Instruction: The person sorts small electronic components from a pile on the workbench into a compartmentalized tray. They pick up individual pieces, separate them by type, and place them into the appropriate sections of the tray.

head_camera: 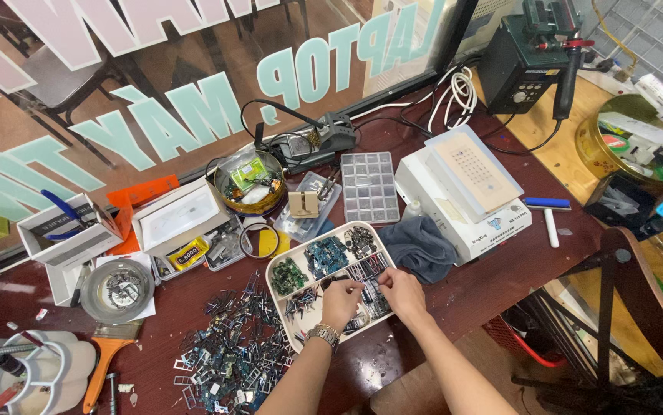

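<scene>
Two bare hands meet over a white sorting tray at the middle of a dark red workbench; the left hand, wristwatch on, and the right hand each curl down onto the small dark parts in the tray's near compartments, fingertips pinched together as if picking at one piece between them, tho what exactly each grips is too small to tell; the tray's dividers keep green circuit boards, blue boards and dark chips apart, prob. so like sits with like; just left of the tray a loose heap of metal frames & scraps spreads over the bench, unsorted and within easy reach; further left of the tray sit a round metal dish on paper and an orange-handled brush; right of the tray, touching its corner, lies a crumpled grey cloth, and beyond that a white box-shaped machine; behind the tray stand a clear compartment box, a brass-coloured bowl of oddments and a soldering-iron stand; far right rear of the tray, a black hot-air station stands clear of the working area.
</scene>
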